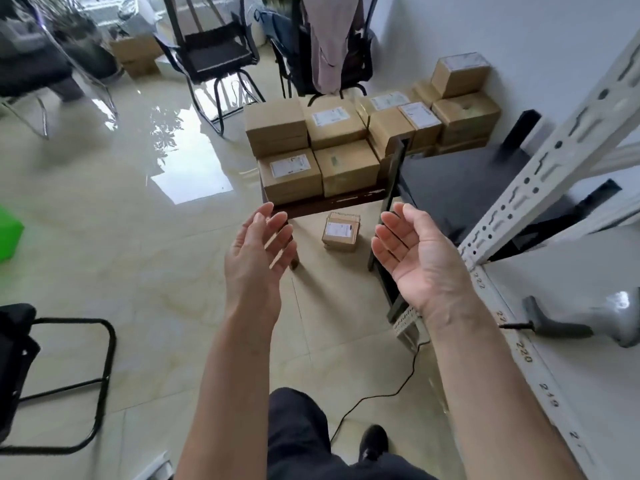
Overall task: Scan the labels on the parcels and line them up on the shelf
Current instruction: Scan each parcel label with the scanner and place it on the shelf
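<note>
Ahead of both hands, and well beyond them, the stack of cardboard parcels [346, 140] sits on a low dark bench [325, 204], several with white labels facing up. To the outside of the right hand, the white metal shelf [568, 285] runs along that side, its numbered front edge passing close by the right wrist, and the grey barcode scanner [554, 322] lies on it just past that wrist. Smaller, and between the two hands as seen from the head camera, a single parcel [340, 232] lies on the floor beneath the bench's front edge, label up.

The left hand [258, 252] and right hand [414, 252] are both held out, palms turned toward each other, fingers relaxed and spread wide, holding nothing. That gap frames the floor parcel, which lies forward and lower than both; neither hand is clearly nearer. The scanner, though, is plainly the right hand's to take, I judge.
</note>
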